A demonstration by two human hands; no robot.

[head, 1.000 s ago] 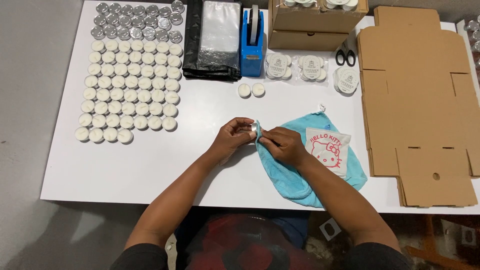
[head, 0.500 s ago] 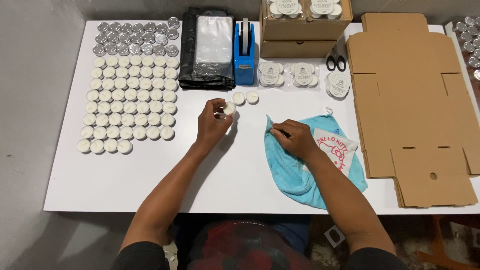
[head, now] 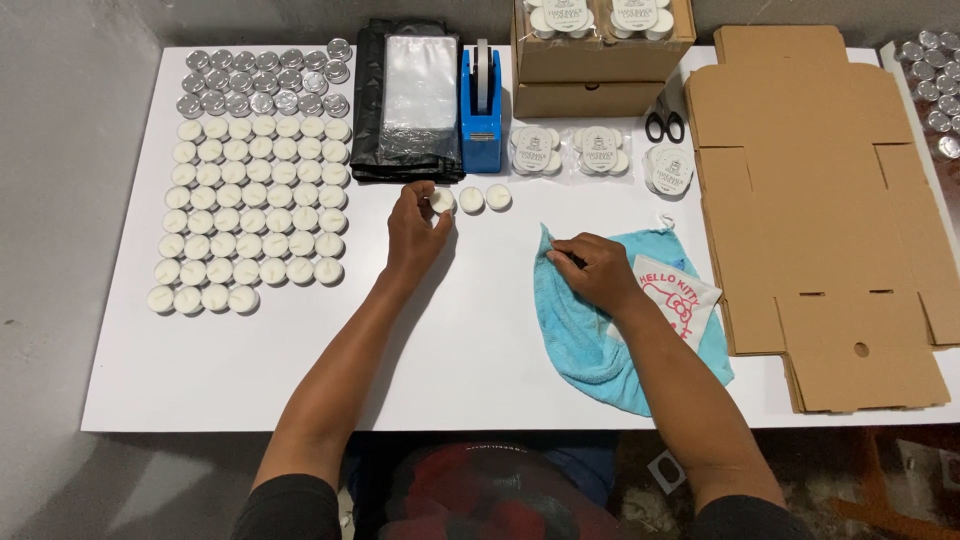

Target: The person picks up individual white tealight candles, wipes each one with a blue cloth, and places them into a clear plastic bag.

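Note:
My left hand (head: 417, 228) reaches up the white table (head: 480, 350) and pinches a small white tealight candle (head: 441, 201) at the left end of a short row; two more tealights (head: 484, 199) lie just to its right. My right hand (head: 590, 272) rests curled on a light blue cloth (head: 590, 340), with a thin dark object showing at its fingertips. What that object is I cannot tell.
A grid of several white tealights (head: 250, 225) with silver cups (head: 262, 80) fills the left. Behind lie clear bags on black plastic (head: 410, 100), a blue tape dispenser (head: 481, 110), packed candle bundles (head: 570, 150), scissors (head: 664, 122), cardboard boxes (head: 600, 55) and flat cartons (head: 820, 200).
My hands parted from above the cloth. My left hand carried a tealight up to the short row near the tape dispenser; my right hand settled on the blue cloth.

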